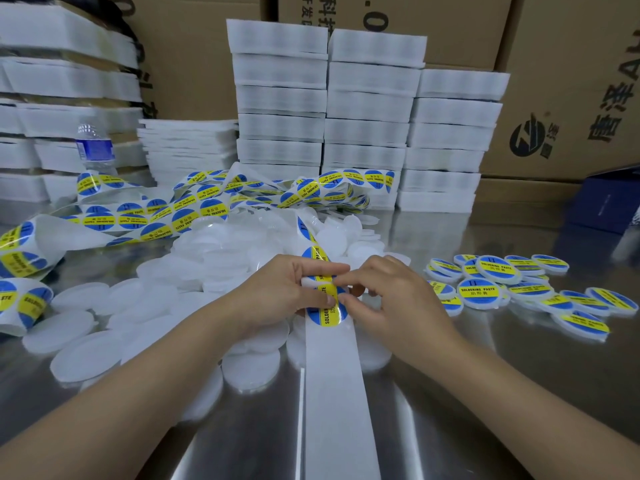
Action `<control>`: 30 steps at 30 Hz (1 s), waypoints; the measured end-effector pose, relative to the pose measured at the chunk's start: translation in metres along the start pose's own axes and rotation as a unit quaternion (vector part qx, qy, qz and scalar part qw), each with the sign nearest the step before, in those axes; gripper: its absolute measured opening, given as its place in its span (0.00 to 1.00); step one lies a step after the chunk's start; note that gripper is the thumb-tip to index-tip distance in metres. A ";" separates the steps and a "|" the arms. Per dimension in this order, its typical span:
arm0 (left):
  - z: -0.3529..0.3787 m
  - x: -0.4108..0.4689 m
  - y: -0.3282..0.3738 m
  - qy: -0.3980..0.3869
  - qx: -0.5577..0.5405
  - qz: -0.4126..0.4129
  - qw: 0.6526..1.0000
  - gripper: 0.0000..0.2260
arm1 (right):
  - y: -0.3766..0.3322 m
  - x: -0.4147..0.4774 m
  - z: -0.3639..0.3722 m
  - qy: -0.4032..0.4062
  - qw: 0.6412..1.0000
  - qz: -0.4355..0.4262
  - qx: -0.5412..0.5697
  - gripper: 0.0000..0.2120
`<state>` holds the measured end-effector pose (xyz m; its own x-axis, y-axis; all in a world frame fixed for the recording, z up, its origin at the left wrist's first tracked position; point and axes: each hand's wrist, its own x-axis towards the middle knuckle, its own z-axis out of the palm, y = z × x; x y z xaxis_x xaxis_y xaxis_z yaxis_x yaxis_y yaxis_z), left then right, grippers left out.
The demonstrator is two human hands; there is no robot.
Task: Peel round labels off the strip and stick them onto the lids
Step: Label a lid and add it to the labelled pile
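strip [334,393] running straight away, hands [277,289] pinching label [327,311]

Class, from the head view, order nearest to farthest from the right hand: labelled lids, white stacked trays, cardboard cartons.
1. Labelled lids, just right of the right hand.
2. White stacked trays, farther back, centre.
3. Cardboard cartons, rearmost, behind the trays.
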<state>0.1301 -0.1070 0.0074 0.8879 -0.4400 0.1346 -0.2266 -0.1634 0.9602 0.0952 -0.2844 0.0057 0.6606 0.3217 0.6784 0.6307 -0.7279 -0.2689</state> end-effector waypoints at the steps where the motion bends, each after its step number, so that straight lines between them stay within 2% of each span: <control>1: 0.000 0.000 0.000 -0.003 -0.001 0.001 1.000 0.20 | 0.000 0.000 0.000 -0.001 1.000 0.004 0.003 0.08; 5: 0.002 -0.001 0.003 -0.002 0.007 0.012 1.000 0.23 | -0.002 -0.001 -0.001 -0.012 0.999 0.012 0.027 0.05; 7: 0.001 -0.003 0.005 0.003 -0.002 0.021 1.000 0.25 | -0.003 0.000 -0.001 -0.023 0.997 0.043 0.058 0.03; 11: 0.001 -0.006 0.008 0.013 -0.044 0.031 0.998 0.18 | -0.005 0.002 -0.002 -0.067 0.973 0.139 0.172 0.14; 13: 0.002 -0.005 0.009 0.053 -0.058 0.041 0.996 0.12 | -0.007 0.002 -0.004 -0.083 0.955 0.166 0.230 0.17; 15: 0.002 -0.003 0.008 0.109 -0.072 0.060 0.990 0.12 | -0.008 0.002 -0.005 -0.087 0.944 0.177 0.266 0.20; 20: 0.000 -0.001 0.003 0.191 -0.049 0.123 0.973 0.21 | -0.010 0.002 -0.006 -0.095 0.927 0.184 0.312 0.25; 23: -0.002 0.002 0.003 0.231 -0.038 0.150 0.961 0.35 | -0.008 0.005 -0.010 -0.080 0.915 0.198 0.341 0.29; 26: -0.004 0.004 0.000 0.222 -0.045 0.157 0.961 0.46 | -0.003 0.010 -0.015 -0.055 0.890 0.248 0.378 0.33; 28: -0.002 0.004 0.000 0.232 -0.040 0.152 0.960 0.43 | -0.001 0.013 -0.018 -0.027 0.868 0.270 0.417 0.32; 30: -0.002 0.003 0.003 0.263 -0.067 0.159 0.949 0.31 | 0.003 0.013 -0.019 0.006 0.869 0.275 0.412 0.25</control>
<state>0.1335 -0.1070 0.0112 0.8678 0.0586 0.4934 -0.4956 0.0327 0.8679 0.0976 -0.2936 0.0268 0.9529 0.0529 0.2985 0.3022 -0.0875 -0.9492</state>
